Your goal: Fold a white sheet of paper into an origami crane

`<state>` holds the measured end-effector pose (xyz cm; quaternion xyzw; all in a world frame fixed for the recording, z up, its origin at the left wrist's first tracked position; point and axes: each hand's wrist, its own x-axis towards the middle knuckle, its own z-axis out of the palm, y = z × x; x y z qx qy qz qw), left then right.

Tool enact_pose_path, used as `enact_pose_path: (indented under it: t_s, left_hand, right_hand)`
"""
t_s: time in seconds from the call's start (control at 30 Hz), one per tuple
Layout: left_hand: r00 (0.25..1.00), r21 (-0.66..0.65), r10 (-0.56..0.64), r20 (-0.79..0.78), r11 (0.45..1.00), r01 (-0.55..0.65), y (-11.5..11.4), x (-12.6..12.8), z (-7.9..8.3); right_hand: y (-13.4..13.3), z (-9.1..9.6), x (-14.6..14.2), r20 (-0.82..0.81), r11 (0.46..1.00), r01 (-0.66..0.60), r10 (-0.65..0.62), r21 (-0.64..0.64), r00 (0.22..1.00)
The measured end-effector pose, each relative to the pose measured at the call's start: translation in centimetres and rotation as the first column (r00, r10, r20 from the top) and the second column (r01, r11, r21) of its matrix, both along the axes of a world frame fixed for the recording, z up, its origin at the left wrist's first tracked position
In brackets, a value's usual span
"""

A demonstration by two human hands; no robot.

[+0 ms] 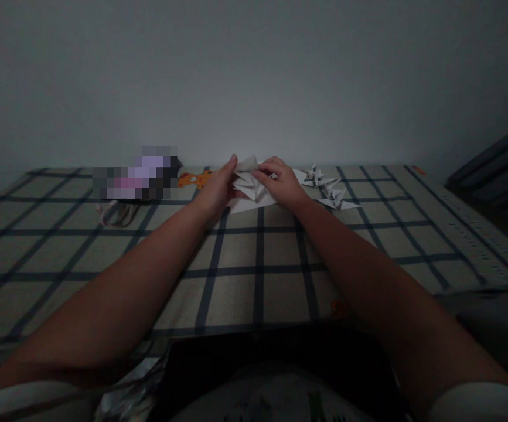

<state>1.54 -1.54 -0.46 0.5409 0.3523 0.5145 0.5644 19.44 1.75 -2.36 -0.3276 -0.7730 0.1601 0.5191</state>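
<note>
A creased piece of white folded paper (pixel 250 186) is held between my two hands over the table. My left hand (pixel 218 189) grips its left side, with the thumb pointing up along the edge. On the other side, my right hand (pixel 280 179) pinches the paper's upper right part between thumb and fingers. Beneath it lies a flat white sheet (pixel 247 206), partly hidden by the hands. Just right of my right hand, several folded paper cranes (pixel 333 194) rest on the cloth, their points overlapping.
A checked tablecloth (pixel 236 252) covers the table, which meets a plain wall (pixel 254 76). At the left lies a blurred purple and dark object (pixel 148 176) with a looped cord (pixel 117 215). Dark slats (pixel 500 155) stand at the right.
</note>
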Motion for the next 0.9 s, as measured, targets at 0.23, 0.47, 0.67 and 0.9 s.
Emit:
enact_pose_path:
  t_s: [0.23, 0.47, 0.67, 0.9]
  left_hand:
    - [1.000, 0.012, 0.030, 0.008, 0.999, -0.030, -0.15, -0.06, 0.14]
    - [0.999, 0.009, 0.030, -0.038, 1.000, -0.030, -0.48, 0.01, -0.15]
    - [0.994, 0.010, 0.095, -0.053, 0.995, -0.095, -0.13, 0.06, -0.27]
    - [0.999, 0.019, 0.019, -0.047, 1.000, -0.018, -0.25, -0.01, -0.03]
  right_hand:
    - [-0.15, 0.25, -0.08, 0.030, 0.996, -0.040, 0.042, -0.080, 0.999]
    - [-0.58, 0.70, -0.14, 0.030, 0.989, -0.016, 0.021, -0.147, 0.999]
    - [-0.60, 0.71, 0.11, 0.027, 0.965, -0.116, 0.125, -0.234, 0.992]
    - [-0.61, 0.71, 0.04, 0.017, 0.981, -0.054, 0.058, -0.189, 0.998]
